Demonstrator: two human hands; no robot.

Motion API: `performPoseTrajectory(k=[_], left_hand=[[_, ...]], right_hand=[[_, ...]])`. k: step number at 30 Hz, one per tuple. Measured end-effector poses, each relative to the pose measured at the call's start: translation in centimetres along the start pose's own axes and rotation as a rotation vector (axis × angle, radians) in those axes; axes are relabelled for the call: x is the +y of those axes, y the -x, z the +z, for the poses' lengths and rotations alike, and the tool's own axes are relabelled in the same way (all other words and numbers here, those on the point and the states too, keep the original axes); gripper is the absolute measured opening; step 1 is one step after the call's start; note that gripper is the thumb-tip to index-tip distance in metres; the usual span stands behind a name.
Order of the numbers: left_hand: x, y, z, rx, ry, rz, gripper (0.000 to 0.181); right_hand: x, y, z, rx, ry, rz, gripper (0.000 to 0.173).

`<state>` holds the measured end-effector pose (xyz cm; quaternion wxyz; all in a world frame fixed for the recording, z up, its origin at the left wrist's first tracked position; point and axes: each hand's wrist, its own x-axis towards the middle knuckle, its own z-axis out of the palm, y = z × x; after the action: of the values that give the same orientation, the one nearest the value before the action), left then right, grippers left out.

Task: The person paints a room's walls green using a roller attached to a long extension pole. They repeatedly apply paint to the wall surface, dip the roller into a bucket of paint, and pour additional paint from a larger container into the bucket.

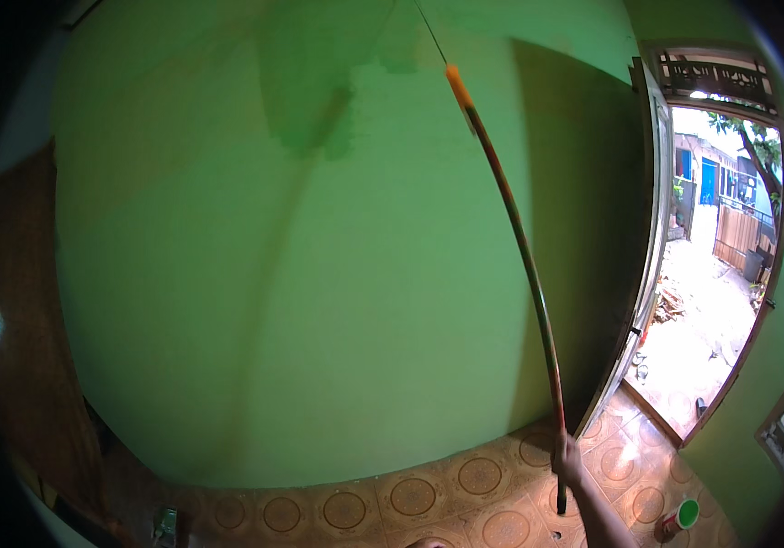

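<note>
My right hand (570, 460) is closed around the lower part of a long pole (532, 274), whose dark end sticks out below the fist. The pole leans up and to the left before a green wall (392, 308). At its top sits an orange handle (459, 85), with a thin metal rod (431, 31) running out past the upper edge of the picture. Whatever the rod carries is out of view. My left hand is not plainly in view; a sliver of skin at the bottom edge is too small to identify. Darker green patches (303, 103) mark the upper wall.
An open door (645, 260) stands at the right, its doorway giving onto a bright yard (697, 288). On the patterned tile floor (412, 496) are a small bucket (671, 524), green inside, and a small greenish object (166, 524). A brown panel (29, 308) rises at the left.
</note>
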<state>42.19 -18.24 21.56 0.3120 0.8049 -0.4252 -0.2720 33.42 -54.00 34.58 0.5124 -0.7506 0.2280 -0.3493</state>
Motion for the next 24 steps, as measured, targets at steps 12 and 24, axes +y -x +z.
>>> performPoseTrajectory(k=[12, 24], left_hand=[[2.4, -3.1, -2.6, 0.132, 0.182, 0.145, 0.031], [-12.8, -5.0, 10.9, -0.134, 0.596, 0.003, 0.025]], right_hand=[[-8.2, -5.1, -0.7, 0.001, -0.024, -0.090, 0.053], [8.3, 5.5, -0.7, -0.016, 0.203, -0.053, 0.052]])
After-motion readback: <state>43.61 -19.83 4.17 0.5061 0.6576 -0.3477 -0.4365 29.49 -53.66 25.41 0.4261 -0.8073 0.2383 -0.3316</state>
